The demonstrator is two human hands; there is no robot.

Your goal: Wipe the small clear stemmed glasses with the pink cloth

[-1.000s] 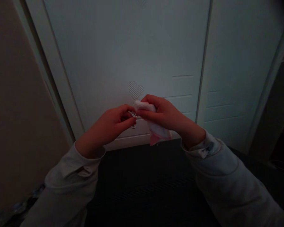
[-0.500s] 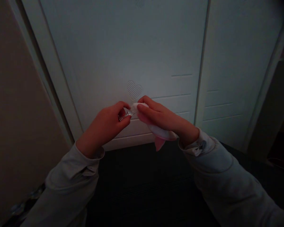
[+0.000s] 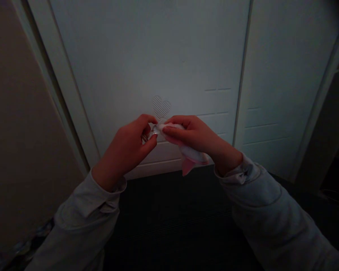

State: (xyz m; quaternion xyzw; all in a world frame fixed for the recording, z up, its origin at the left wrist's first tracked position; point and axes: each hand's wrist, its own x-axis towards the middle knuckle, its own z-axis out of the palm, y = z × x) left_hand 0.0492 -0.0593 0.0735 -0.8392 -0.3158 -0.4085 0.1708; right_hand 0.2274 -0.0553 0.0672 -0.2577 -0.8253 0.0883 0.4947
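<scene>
Gripping long, soft white-and-pink fabric item (image 3: pixel 190 152) in right hand (image 3: pixel 199 135); pinching small, clear, shiny piece (image 3: pixel 155 130) in left hand (image 3: pixel 130 141), just beside right fingertips. Judging handling as unfinished, with both pieces unreleased; unable to tell whether joined.

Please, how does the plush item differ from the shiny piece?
The plush item is pink and white; the shiny piece looks silvery. The plush item looks larger than the shiny piece. The right hand grips the plush item; the left hand pinches the shiny piece. Both are held up.
</scene>
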